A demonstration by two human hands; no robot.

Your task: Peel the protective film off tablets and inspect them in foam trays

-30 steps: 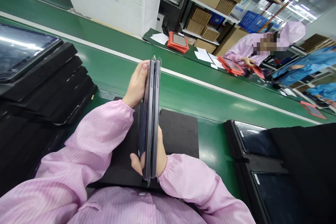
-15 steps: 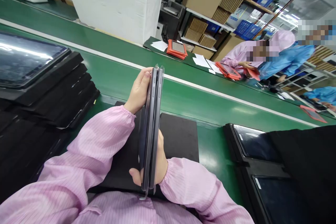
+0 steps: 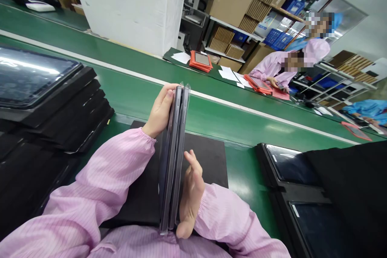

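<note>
Two tablets (image 3: 175, 157) in clear plastic film stand on edge, face to face or back to back, in front of my chest. My left hand (image 3: 161, 109) grips them at the far upper end, fingers wrapped over the left side. On their right side, my right hand (image 3: 192, 193) has its fingers stretched and spread, the palm edge close against the right tablet; whether it touches cannot be seen clearly. Below the tablets lies a flat black board (image 3: 207, 157) on the green bench.
Stacked black trays (image 3: 75, 117) holding a tablet (image 3: 33, 74) rise at left. Black foam trays (image 3: 284, 191) with dark-screened tablets stand at right. Across the green bench (image 3: 242, 165) are red-cased tablets (image 3: 201, 61), papers (image 3: 228, 73) and a person in pink (image 3: 263, 66). A white block (image 3: 130, 4) stands behind.
My right hand has let go of the tablets' lower part and opened, fingers spread. The tablets have dropped slightly toward me. The left hand keeps its grip.
</note>
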